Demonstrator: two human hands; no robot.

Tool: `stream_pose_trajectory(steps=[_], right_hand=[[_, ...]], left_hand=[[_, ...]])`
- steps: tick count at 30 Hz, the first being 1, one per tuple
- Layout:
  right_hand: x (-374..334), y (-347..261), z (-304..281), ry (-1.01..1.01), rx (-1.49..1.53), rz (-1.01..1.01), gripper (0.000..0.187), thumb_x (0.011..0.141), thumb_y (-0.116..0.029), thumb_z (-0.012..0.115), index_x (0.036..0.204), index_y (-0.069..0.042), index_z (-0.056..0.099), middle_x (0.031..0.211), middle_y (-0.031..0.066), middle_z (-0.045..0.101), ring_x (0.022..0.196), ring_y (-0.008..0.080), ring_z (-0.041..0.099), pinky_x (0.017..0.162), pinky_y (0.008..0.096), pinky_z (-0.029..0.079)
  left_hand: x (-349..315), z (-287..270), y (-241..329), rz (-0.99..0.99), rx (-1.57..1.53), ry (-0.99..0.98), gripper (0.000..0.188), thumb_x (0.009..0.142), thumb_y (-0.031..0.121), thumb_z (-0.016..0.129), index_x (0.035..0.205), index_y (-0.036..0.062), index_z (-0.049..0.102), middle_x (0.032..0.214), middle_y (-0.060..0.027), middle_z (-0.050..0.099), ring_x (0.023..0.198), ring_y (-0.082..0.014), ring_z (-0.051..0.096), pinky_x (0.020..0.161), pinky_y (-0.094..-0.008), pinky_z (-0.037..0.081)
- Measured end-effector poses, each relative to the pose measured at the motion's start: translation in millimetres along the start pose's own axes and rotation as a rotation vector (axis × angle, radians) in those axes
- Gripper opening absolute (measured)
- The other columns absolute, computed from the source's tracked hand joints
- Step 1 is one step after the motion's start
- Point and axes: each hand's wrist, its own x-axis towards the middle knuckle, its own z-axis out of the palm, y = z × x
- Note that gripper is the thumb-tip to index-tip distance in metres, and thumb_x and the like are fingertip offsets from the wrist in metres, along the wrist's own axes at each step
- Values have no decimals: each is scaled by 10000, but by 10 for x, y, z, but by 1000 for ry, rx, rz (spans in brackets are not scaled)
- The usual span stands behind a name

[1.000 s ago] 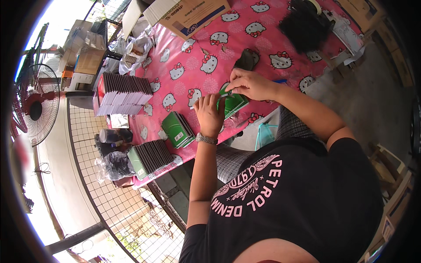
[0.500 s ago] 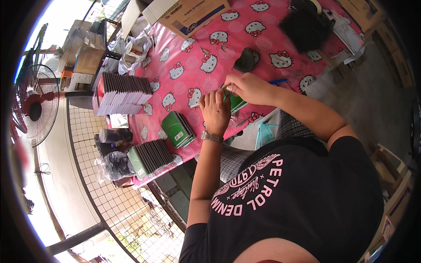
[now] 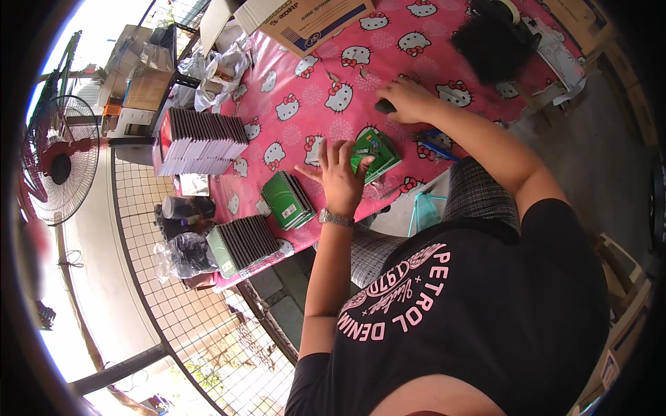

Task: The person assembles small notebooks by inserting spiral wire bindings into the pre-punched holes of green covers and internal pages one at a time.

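A green notebook lies at the table's near edge, between my two hands. My left hand is just left of it, fingers spread, with nothing held; whether the thumb touches the cover I cannot tell. Beyond the notebook, my right hand curls its fingers over a dark cloth-like piece, mostly hidden under the hand. To the left of my left hand lies a small stack of green spiral notebooks. A blue pen rests right of the notebook, below my right forearm.
A longer row of spiral notebooks stands near the left corner, and a tall stack behind it. A cardboard box is at the far side, a black heap at the far right. The pink patterned tablecloth covers the table.
My right hand has left the notebook and moved away from me onto the dark cloth-like piece. My left hand has lifted off and spread its fingers, leaving the notebook's cover in view.
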Motion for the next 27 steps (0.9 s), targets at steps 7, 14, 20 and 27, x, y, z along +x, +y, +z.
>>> stream_pose_trajectory(steps=[7, 14, 20, 27], right_hand=[[-101, -347, -200, -409, 1061, -153, 462, 688, -130, 685, 1140, -42, 711, 1314, 110, 560, 1256, 251, 497, 1077, 362, 376], [-24, -409, -313, -409, 788, -90, 518, 656, -147, 728, 1151, 4, 704, 1317, 107, 550, 1235, 242, 516, 1055, 364, 398], [19, -418, -249, -518, 1312, -139, 522, 706, -118, 711, 1214, -10, 669, 1267, 85, 592, 1168, 205, 556, 1012, 333, 423], [219, -582, -262, -483, 1103, -203, 471, 711, -137, 737, 1174, -54, 709, 1287, 88, 578, 1206, 208, 539, 1036, 357, 416]], left_hand=[[-6, 40, -71, -41, -124, -72, 361, 757, 327, 812, 1009, 131, 642, 1034, -41, 630, 1048, -286, 545, 926, -490, 357], [16, 11, -194, -39, -239, -4, 382, 738, 334, 830, 961, 86, 643, 975, -84, 613, 979, -327, 543, 884, -455, 432], [-44, 27, -378, -81, -368, -9, 351, 729, 262, 846, 940, 72, 640, 960, -93, 616, 953, -316, 559, 859, -427, 459], [-93, 5, -507, -184, -431, -9, 353, 736, 205, 842, 967, 52, 622, 1002, -106, 597, 904, -301, 577, 788, -408, 497]])
